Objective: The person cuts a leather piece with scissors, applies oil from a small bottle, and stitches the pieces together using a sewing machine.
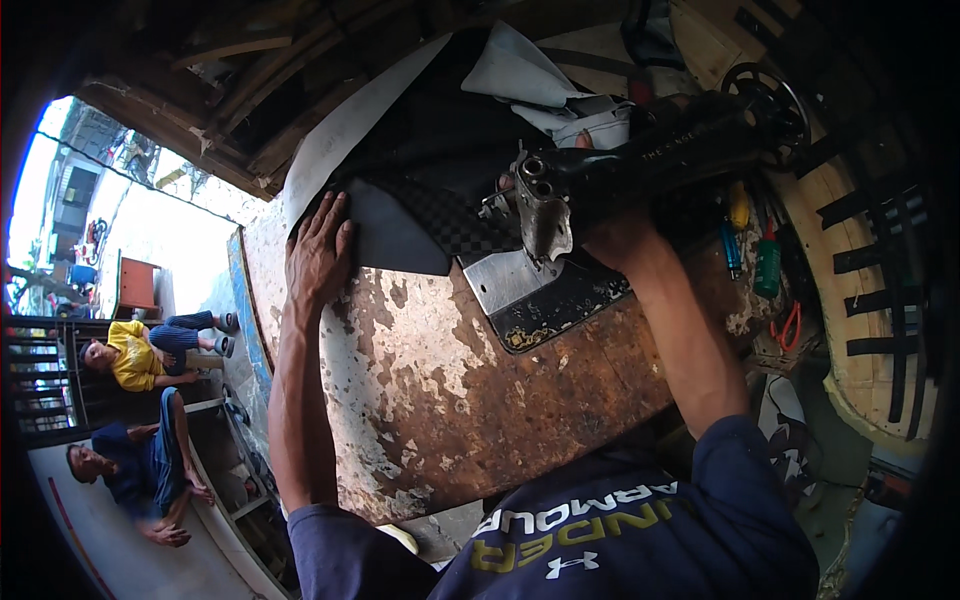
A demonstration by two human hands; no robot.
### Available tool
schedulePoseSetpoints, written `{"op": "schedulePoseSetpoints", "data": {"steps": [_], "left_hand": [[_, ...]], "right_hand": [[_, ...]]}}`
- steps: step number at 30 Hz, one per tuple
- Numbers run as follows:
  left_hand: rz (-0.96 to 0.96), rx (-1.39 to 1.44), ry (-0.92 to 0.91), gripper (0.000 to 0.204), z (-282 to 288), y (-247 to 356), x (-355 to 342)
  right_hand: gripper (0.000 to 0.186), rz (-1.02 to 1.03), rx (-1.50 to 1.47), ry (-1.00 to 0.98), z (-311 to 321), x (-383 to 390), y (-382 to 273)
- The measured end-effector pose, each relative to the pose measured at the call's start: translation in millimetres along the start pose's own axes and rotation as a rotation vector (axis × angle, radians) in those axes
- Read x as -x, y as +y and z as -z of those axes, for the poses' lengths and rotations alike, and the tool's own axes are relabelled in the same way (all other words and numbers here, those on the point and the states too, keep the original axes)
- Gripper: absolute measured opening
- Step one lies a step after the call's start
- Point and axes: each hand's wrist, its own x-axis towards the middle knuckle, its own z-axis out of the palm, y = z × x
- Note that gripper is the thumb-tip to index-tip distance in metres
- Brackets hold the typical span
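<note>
A black sewing machine (650,150) stands on a worn wooden table, its metal needle end (545,205) over a shiny steel plate (510,280). Black sheet material (390,230) with a checked strip (475,225) runs under the needle end. My left hand (322,245) lies flat on the material's left edge, fingers stretched out. White backing (350,120) shows where the sheet folds up beyond that hand. Reaching beneath the machine's arm, my right hand (615,240) is mostly covered by it; its grip is hidden.
The tabletop (430,380) has peeling paint. A handwheel (770,105) is at the machine's right end. Right of it lie a green bottle (767,265), a blue tool (732,250) and red-handled scissors (787,328). Two people (140,355) sit at the left, beyond the table.
</note>
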Motion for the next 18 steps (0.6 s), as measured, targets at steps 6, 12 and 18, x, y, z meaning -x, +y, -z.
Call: {"op": "schedulePoseSetpoints", "data": {"steps": [6, 12, 18], "left_hand": [[0.239, -0.14, -0.071, 0.066, 47.5, 58.4, 156.8], [0.509, -0.105, -0.575, 0.065, 117.8, 179.9, 252.4], [0.05, 0.482, -0.175, 0.034, 135.9, 194.9, 169.6]], "right_hand": [[0.079, -0.009, -0.785, -0.505, -16.4, -24.0, -5.7], [0.051, 0.133, 0.001, 0.227, -23.1, 5.5, -9.8], [0.03, 0.27, 0.958, 0.425, -59.2, 118.6, -88.6]]}}
